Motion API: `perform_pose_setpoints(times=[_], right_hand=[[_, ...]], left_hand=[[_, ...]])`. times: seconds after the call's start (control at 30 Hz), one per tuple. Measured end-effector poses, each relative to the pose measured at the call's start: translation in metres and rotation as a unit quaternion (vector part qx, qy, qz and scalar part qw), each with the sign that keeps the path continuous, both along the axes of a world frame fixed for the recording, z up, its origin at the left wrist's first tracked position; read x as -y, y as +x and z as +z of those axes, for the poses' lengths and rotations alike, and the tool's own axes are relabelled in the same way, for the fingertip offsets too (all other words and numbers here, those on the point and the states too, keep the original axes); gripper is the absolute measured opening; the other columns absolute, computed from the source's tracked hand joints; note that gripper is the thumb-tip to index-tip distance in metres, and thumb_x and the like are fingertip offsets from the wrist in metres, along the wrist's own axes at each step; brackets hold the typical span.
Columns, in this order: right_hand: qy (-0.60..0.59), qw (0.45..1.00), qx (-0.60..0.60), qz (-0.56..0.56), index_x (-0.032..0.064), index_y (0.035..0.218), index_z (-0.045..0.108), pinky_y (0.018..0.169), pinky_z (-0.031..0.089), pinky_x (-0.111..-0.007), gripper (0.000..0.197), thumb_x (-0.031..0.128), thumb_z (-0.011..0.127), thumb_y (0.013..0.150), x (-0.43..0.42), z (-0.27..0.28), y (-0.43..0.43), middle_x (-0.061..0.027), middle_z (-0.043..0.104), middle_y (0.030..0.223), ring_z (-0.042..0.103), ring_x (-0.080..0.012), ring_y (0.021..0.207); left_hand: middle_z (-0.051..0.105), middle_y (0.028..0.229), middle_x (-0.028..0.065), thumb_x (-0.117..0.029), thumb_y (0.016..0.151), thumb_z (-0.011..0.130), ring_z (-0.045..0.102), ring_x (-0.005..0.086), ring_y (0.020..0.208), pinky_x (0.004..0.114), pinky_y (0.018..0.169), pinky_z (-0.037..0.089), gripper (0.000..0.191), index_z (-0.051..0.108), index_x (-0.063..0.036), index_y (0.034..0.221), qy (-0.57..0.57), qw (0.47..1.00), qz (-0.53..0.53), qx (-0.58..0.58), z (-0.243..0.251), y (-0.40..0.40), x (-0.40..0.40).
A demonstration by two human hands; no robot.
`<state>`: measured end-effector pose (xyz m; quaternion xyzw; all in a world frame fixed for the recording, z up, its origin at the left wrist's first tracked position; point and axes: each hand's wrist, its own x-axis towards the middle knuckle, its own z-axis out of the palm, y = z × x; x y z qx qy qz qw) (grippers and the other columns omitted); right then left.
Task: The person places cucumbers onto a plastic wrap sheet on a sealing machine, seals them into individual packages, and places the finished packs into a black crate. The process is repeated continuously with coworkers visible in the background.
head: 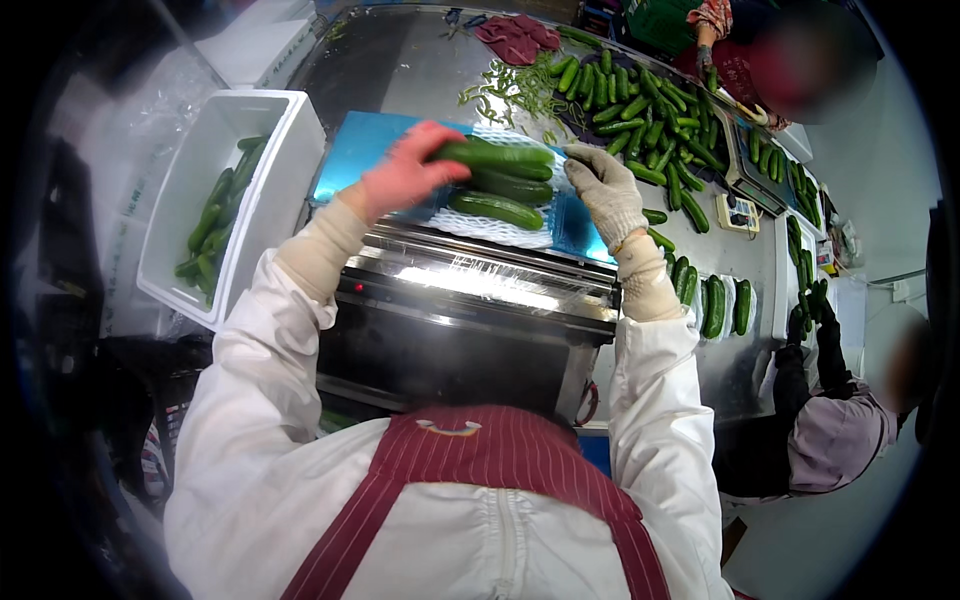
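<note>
My left hand [416,169], in a red glove and blurred, has its fingers and thumb around the left end of a dark green cucumber [499,156]. Just below lie another cucumber [514,187] and a lower cucumber [496,210], side by side on white foam netting [491,230]. The netting rests on a blue surface [356,154] of the film-wrapping machine. My right hand [600,184], in a knitted whitish glove, is at the right ends of the cucumbers, fingers curled; whether it touches the netting is unclear. Clear film [480,277] covers the roller nearer me.
A white foam box [262,247] holding cucumbers [217,225] stands at left. Beyond the machine are green trimmings [502,90], a maroon cloth [517,39] and a cucumber heap [652,127]. A power strip [737,213] lies at right. Two co-workers handle cucumbers, top right and right [832,442].
</note>
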<state>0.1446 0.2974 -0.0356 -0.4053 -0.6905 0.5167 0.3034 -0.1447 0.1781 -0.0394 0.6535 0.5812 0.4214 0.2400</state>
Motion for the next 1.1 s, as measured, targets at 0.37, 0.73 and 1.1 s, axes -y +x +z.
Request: perform_pose_setpoints(times=[0.37,0.73,1.1], right_hand=[[0.086,0.943,0.295,0.131,0.0115,0.125,0.068,0.097,0.048,-0.037,0.043,0.036,0.065,0.09,-0.004,0.037,-0.059,-0.0189,0.069,0.116,0.065,-0.0343,0.11],[-0.161,0.964,-0.144,-0.155,-0.0008,0.119,0.067,0.055,0.045,-0.025,0.051,0.044,0.065,0.097,-0.007,-0.008,0.073,-0.0085,0.069,0.086,0.057,-0.0117,0.064],[-0.005,0.995,-0.1,-0.017,-0.0027,0.121,0.066,0.088,0.051,-0.025,0.028,0.012,0.066,0.097,0.051,0.036,0.019,-0.0067,0.07,0.106,0.064,-0.0122,0.094]], left_hand=[[0.063,0.11,0.0025,-0.013,0.095,0.069,0.056,0.0103,0.101,0.025,0.092,0.046,0.039,0.058,-0.0004,0.13,-0.045,0.989,0.016,0.14,0.014,-0.011,-0.011],[0.059,0.112,0.0033,-0.015,0.09,0.071,0.058,0.0135,0.102,0.028,0.092,0.047,0.034,0.066,-0.0068,0.123,-0.056,0.99,-0.124,0.04,-0.002,0.004,-0.053],[0.066,0.115,0.004,-0.015,0.09,0.071,0.06,0.0126,0.104,0.026,0.09,0.048,0.033,0.068,-0.0041,0.121,-0.203,0.964,-0.112,0.134,-0.005,0.007,-0.06]])
